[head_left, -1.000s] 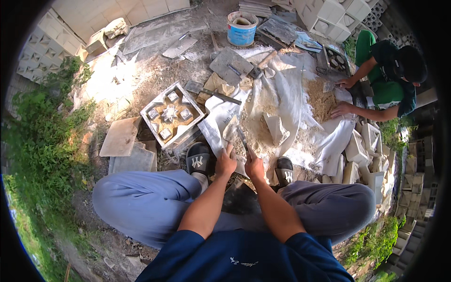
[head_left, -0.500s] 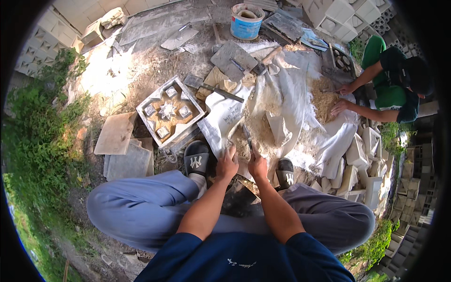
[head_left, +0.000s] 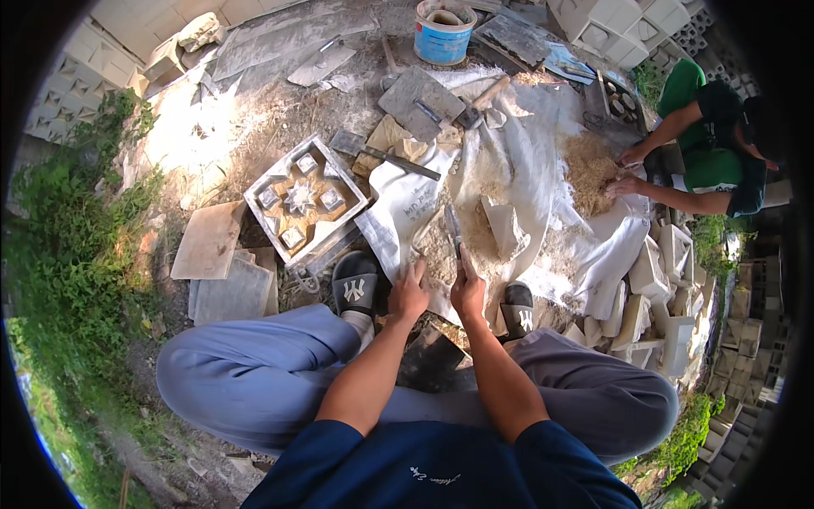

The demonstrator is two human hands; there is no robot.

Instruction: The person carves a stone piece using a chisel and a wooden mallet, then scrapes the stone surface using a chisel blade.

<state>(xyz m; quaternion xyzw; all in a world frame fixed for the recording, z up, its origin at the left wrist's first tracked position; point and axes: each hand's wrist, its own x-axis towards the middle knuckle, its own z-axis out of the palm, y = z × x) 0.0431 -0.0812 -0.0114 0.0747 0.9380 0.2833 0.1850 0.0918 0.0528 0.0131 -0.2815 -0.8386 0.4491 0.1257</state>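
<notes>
My right hand (head_left: 468, 288) is closed around the handle of a narrow metal-bladed tool (head_left: 452, 222), its blade pointing away from me over pale crumbly material. Whether it is a knife or a slim trowel is hard to tell. Beside it, my left hand (head_left: 409, 290) rests at the near edge of a white sack sheet (head_left: 394, 204) with fingers curled; what they grip, if anything, is hidden. Left of the sheet lies a square mould (head_left: 356, 208) with a star and small blocks inside. A broken pale block (head_left: 505, 229) sits right of the tool.
A flat trowel (head_left: 398, 164), a hammer (head_left: 475, 114) and a grey board (head_left: 420, 102) lie beyond. A blue bucket (head_left: 443, 34) stands at the back. To the right, a co-worker (head_left: 712, 144) reaches into a sandy heap (head_left: 589, 170); block pieces (head_left: 644, 271) pile nearby.
The blade in my right hand has swung slightly and lifted away from my left hand. At the right, the co-worker's hands have shifted on the sandy heap.
</notes>
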